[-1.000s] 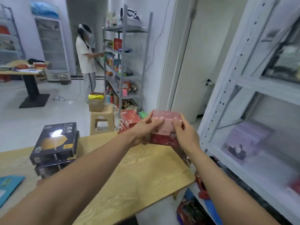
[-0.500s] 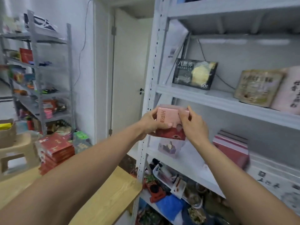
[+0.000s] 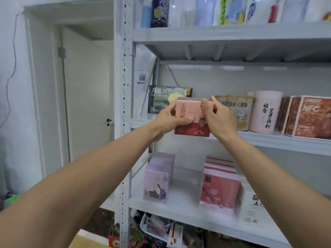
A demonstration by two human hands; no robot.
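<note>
I hold a pink and red box (image 3: 188, 111) with both hands, raised in front of the middle shelf (image 3: 279, 141) of a grey metal rack. My left hand (image 3: 169, 119) grips its left side, thumb across the front. My right hand (image 3: 217, 116) grips its right side and top edge. The box's base sits about level with the shelf's front lip, between a dark box (image 3: 164, 97) on the left and beige bags (image 3: 240, 111) on the right.
A pink tube (image 3: 265, 111) and orange NFC boxes (image 3: 311, 116) stand further right. Bottles line the top shelf (image 3: 232, 32). Below stand lilac boxes (image 3: 157, 178) and pink boxes (image 3: 219, 185). A rack post (image 3: 125, 104) and a white door (image 3: 86, 97) lie left.
My view has swung right from the wooden table to the rack. Both hands have carried the pink box up, from over the table to the middle shelf.
</note>
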